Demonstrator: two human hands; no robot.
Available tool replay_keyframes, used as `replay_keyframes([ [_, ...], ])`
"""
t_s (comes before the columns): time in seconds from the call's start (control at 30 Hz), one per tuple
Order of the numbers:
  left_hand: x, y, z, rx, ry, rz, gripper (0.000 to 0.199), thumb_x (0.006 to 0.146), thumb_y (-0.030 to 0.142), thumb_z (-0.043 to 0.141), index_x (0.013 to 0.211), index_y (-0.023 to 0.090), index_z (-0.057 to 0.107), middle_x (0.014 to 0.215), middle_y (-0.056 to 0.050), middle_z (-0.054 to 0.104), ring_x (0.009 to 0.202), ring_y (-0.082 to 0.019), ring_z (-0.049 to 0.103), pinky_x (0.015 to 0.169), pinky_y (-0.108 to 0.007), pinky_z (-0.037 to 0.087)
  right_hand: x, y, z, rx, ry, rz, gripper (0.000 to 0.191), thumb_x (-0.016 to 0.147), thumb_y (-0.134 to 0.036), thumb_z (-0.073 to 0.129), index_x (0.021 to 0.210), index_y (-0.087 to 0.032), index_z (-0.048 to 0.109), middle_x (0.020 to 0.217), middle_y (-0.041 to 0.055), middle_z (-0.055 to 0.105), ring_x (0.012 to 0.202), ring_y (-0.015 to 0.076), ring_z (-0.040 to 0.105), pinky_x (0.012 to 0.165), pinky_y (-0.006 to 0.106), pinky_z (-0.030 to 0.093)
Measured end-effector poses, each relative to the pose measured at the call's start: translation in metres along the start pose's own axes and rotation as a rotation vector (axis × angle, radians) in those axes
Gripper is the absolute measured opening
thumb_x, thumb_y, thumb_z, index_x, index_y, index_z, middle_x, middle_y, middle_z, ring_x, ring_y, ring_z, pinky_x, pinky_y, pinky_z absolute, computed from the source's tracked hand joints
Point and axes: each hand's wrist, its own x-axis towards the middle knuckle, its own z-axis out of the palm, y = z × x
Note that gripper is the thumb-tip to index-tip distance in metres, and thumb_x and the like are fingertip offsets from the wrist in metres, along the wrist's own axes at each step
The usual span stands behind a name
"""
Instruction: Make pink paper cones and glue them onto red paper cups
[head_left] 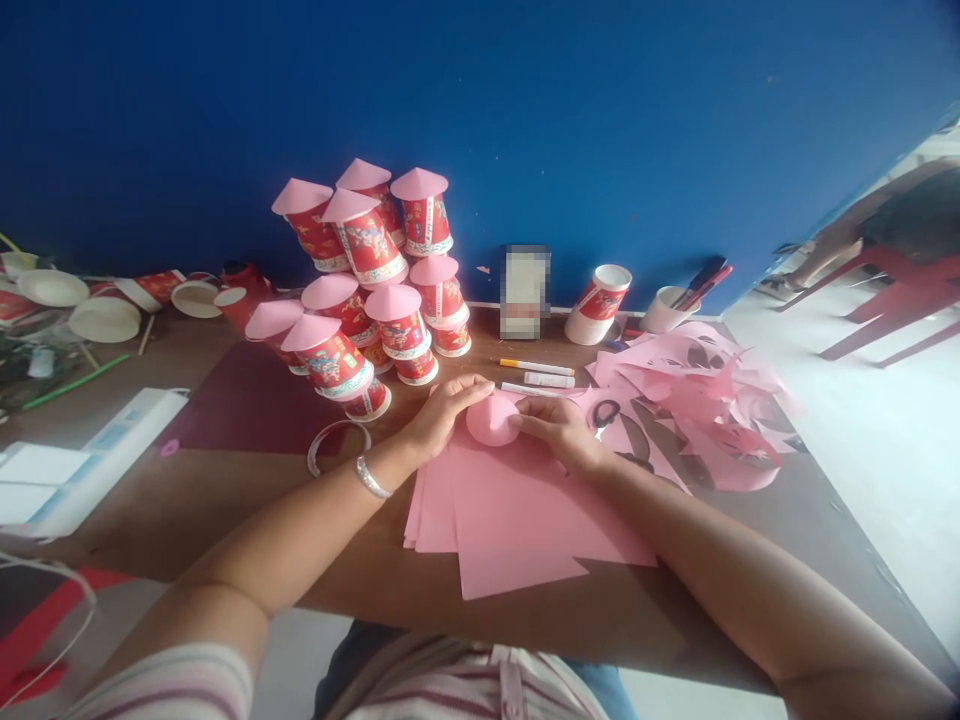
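A small pink paper cone (491, 420) is held between both hands, above a stack of pink paper sheets (517, 520). My left hand (448, 412) grips its left side, thumb and fingers closed at the edge. On the right side my right hand (551, 425) pinches the cone's edge. Black-handled scissors (606, 412) lie just right of my right hand, partly covered. Behind the hands are an orange marker (537, 367) and a white glue tube (549, 380). Several red cups with pink cone tops (330, 360) stand stacked at the back left.
Pink paper scraps (697, 390) are heaped on the right, near a cup of pens (667, 310). A red-and-white cup (601, 300) stands by the blue wall (525, 120). Tape rings (319, 445) lie left, beyond them more cups (105, 315). A red stool (885, 290) stands far right.
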Motion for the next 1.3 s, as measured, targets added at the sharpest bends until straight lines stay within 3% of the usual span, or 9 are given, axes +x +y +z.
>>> replay_keyframes([
  [0.27,0.006,-0.008,-0.003,0.02,0.047,0.015,0.033,0.076,0.048,0.084,0.082,0.018,0.07,0.079,0.002,0.064,0.076,-0.014,0.052,0.076,-0.029,0.04,0.002,0.001,0.0,-0.048,0.011,-0.067,0.038,0.077,-0.058,0.076,0.071,-0.022,0.065,0.071,-0.0013,0.056,0.068,0.0158,0.046,0.064,0.03,0.035],
  [0.5,0.006,-0.005,-0.004,0.026,0.01,0.017,0.042,0.086,0.059,0.071,0.08,0.018,0.066,0.077,0.002,0.06,0.073,-0.014,0.049,0.073,-0.029,0.039,0.003,0.005,-0.001,-0.021,0.037,-0.049,0.041,0.077,-0.062,0.076,0.075,-0.022,0.065,0.071,-0.0023,0.057,0.067,0.0155,0.046,0.065,0.031,0.034],
  [0.77,0.008,-0.01,-0.006,0.112,0.06,0.052,0.034,0.078,0.05,0.08,0.079,0.019,0.067,0.077,0.002,0.061,0.077,-0.015,0.051,0.077,-0.029,0.04,0.006,0.01,-0.003,-0.03,0.046,-0.08,0.043,0.081,-0.063,0.072,0.076,-0.021,0.065,0.069,-0.0039,0.054,0.065,0.0138,0.042,0.065,0.031,0.032],
  [1.07,0.009,-0.004,0.0,-0.116,0.172,0.002,0.041,0.069,0.051,0.085,0.075,0.019,0.06,0.074,0.003,0.058,0.072,-0.013,0.05,0.072,-0.028,0.041,0.011,0.02,-0.004,0.167,0.04,-0.062,0.038,0.078,-0.058,0.082,0.081,-0.021,0.072,0.078,0.0,0.069,0.072,0.0168,0.059,0.073,0.032,0.045],
  [1.3,0.008,-0.001,0.002,-0.127,0.074,-0.03,0.045,0.073,0.058,0.081,0.074,0.019,0.058,0.074,0.003,0.057,0.071,-0.013,0.048,0.071,-0.028,0.041,0.014,0.024,-0.005,0.165,0.051,-0.069,0.038,0.078,-0.057,0.082,0.081,-0.02,0.072,0.078,-0.0002,0.068,0.072,0.016,0.057,0.072,0.031,0.043],
])
